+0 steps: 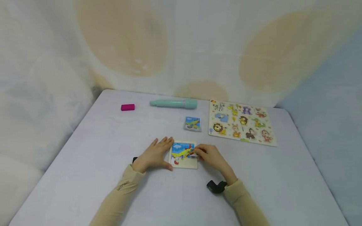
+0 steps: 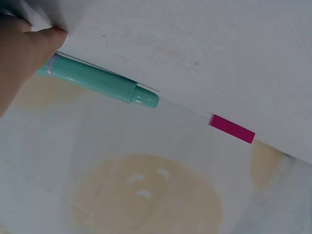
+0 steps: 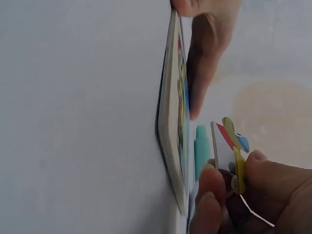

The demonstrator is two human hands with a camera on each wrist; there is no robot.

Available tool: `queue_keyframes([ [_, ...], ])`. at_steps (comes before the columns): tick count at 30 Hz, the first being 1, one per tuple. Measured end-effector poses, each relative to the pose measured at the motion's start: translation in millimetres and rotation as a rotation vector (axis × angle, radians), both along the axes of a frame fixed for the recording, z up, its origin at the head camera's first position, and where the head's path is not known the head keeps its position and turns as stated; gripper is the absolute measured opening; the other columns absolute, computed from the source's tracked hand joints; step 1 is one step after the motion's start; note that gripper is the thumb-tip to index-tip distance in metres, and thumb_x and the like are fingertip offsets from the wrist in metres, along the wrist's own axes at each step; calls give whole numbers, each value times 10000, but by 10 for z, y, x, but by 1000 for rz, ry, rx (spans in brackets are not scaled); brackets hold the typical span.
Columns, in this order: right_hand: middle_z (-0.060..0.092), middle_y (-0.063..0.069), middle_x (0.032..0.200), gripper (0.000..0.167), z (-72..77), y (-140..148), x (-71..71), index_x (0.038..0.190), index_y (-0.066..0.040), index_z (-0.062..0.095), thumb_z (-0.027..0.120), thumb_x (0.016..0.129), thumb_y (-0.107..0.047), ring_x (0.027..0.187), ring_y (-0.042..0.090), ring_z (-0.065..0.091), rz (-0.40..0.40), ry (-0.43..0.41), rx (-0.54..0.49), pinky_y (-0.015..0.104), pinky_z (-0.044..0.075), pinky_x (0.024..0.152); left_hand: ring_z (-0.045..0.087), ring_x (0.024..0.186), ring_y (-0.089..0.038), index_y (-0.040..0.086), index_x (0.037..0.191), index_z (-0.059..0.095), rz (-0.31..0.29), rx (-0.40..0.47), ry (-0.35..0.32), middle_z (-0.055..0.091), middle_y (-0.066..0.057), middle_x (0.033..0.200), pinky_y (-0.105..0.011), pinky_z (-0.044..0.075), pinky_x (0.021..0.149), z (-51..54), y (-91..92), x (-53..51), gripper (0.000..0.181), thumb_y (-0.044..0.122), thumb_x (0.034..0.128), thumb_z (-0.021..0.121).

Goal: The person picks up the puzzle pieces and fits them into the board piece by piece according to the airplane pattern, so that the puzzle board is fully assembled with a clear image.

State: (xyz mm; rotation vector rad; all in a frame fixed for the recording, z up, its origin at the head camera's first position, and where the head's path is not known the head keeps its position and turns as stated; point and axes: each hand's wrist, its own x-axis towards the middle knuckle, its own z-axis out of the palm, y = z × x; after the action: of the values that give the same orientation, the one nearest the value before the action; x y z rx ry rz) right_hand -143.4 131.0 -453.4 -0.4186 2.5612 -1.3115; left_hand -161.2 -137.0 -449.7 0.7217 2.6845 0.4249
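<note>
A small square jigsaw board [image 1: 188, 164] with a yellow airplane picture lies before me; its lower right part shows bare wood. My left hand [image 1: 156, 154] rests at the board's left edge, fingers spread and thumb near the lower corner. Over the board's right side my right hand [image 1: 212, 157] pinches a jigsaw piece [image 3: 225, 146] between thumb and fingers. In the right wrist view the piece shows red, yellow and blue and stands tilted, apart from the board. Only part of the left hand [image 2: 24, 53] shows in the left wrist view.
Behind the board lies a small square airplane picture [image 1: 193, 123]. An animal puzzle board [image 1: 240, 122] lies at the back right. Along the back are a mint-green tube-shaped thing [image 1: 172, 103] and a magenta block [image 1: 128, 107]. Draped cloth surrounds the table [image 1: 158, 194].
</note>
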Motion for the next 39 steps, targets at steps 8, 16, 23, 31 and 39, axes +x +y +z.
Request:
queue_keyframes([
  [8,654,-36,775,90,-62,-401,32,904,-110,737,672,907,-173,680,91,516,85,26,54,189,423,587,135,1517,-266,89,1542,233,-13,21,5,184,-62,1625,-544,59,1225,-23,-12,24,1165,561,655,821],
  [16,570,-51,701,43,-114,-472,36,874,-119,694,727,847,-125,615,72,470,16,108,79,174,360,538,141,1515,-278,70,1537,240,-23,28,14,195,-78,1623,-555,68,1221,38,4,4,1157,546,660,824],
  [23,648,-2,843,153,-108,-320,3,1040,-97,688,670,904,-165,722,94,543,40,33,-22,188,446,631,135,1517,-271,82,1540,238,-15,13,8,191,-65,1625,-550,68,1223,21,-6,5,1162,558,656,823],
  [31,691,88,1079,224,-33,491,-37,1133,-84,661,601,960,-215,919,167,614,-107,-43,14,275,494,761,127,1519,-269,84,1540,241,-11,3,-10,191,-67,1625,-543,56,1226,27,2,22,1151,533,661,833],
  [39,668,86,1148,466,-60,1036,32,1259,-93,605,754,818,-107,964,170,571,28,-93,98,259,487,803,125,1519,-275,79,1540,238,-4,-8,-7,190,-73,1626,-546,56,1225,29,-21,13,1152,537,664,829],
])
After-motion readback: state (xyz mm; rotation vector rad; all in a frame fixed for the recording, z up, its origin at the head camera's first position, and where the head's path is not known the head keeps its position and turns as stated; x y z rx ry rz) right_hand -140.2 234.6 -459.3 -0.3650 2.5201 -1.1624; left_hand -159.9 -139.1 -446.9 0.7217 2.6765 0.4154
